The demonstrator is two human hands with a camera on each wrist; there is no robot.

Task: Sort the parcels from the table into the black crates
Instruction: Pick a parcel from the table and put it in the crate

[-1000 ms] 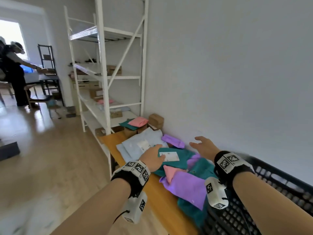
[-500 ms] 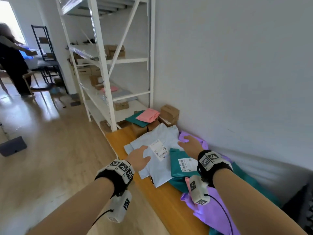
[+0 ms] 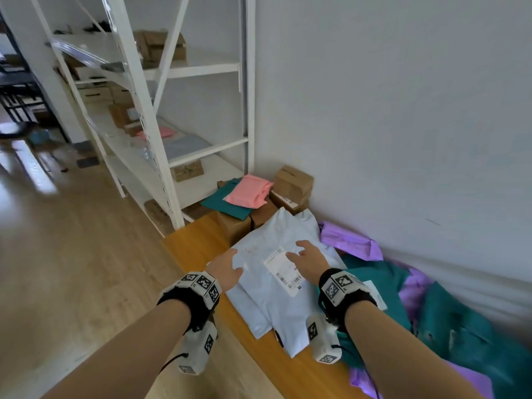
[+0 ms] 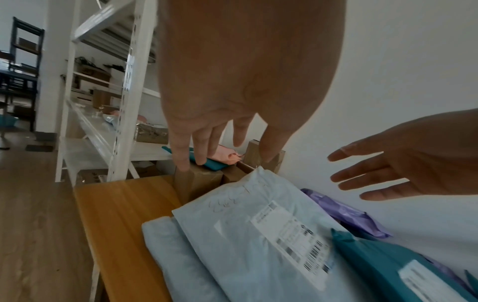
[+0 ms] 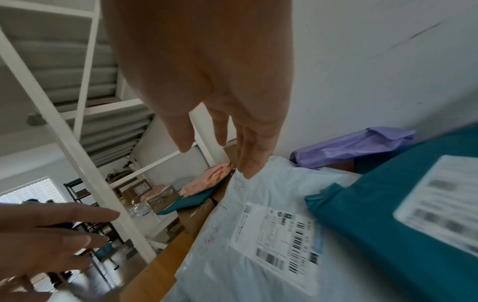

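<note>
The left hand (image 3: 227, 269) hovers with fingers spread and straight, gripping nothing, over the left edge of the white parcel (image 3: 276, 300) on the table (image 3: 195, 243). A second white bag beneath is mostly hidden. The parcel's label (image 3: 283, 270) shows barcodes — its print is too blurred to read — beside faint pen scrawl. The right hand (image 3: 306, 260) is likewise spread above it, holding nothing. Rightward, teal parcels (image 3: 466, 335) run out of frame.

A plain white wall (image 3: 388, 110) runs along the right side. A tall white metal shelf rack (image 3: 161, 110) stands far back against it, and a black metal rack (image 3: 14, 96) stands far left. The light brown wooden floor (image 3: 72, 254) shines with bright light on the left.
</note>
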